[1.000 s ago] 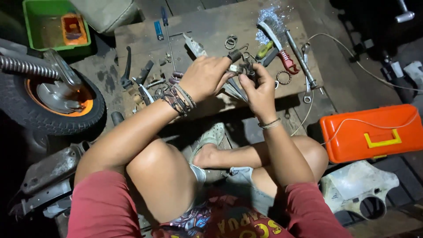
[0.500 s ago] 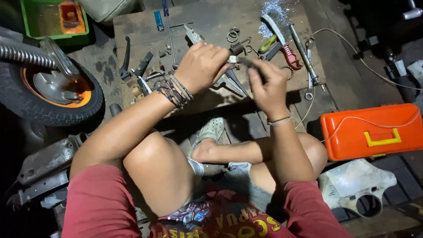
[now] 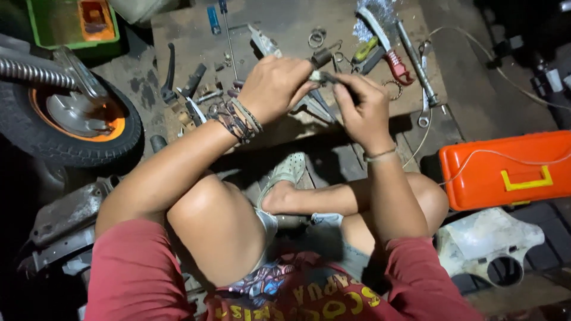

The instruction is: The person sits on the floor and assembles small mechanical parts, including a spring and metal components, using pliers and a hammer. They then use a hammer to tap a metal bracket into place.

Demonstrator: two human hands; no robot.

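**Small metal part pinched between both hands over a crowded board**

While I sit cross-legged on the floor, the biggest thing beside me is the small wheel (image 3: pixel 71 119) at my left, black tyre around an orange hub. At my right lies the orange toolbox (image 3: pixel 505 172) with its yellow handle, lid down, a thin white cord trailing across it. Straight ahead is the wooden board (image 3: pixel 285 27), strewn with tools: a wire brush with a red grip (image 3: pixel 386 50) at the far right, a long spanner (image 3: pixel 416 65) just beside it, a screwdriver (image 3: pixel 227 35) toward the far left, loose rings and springs between. A green tray (image 3: pixel 59 27) sits at the far left corner.

Above the middle of the board, my left hand (image 3: pixel 273 89) is clenched around one end of a small metal part (image 3: pixel 318 76), fingers curled tight. My right hand (image 3: pixel 363 110) pinches the other end, thumb and fingers closed on something dark and thin; I cannot tell whether it is a tool or a piece of the same part.

I judge the main risk is a slip. Both grips are fingertip grips on small, likely greasy metal, so a hard twist could let the part spring free and drop among the loose clutter below, where it would be hard to find. My knuckles also hang close to the sharp tools beneath.
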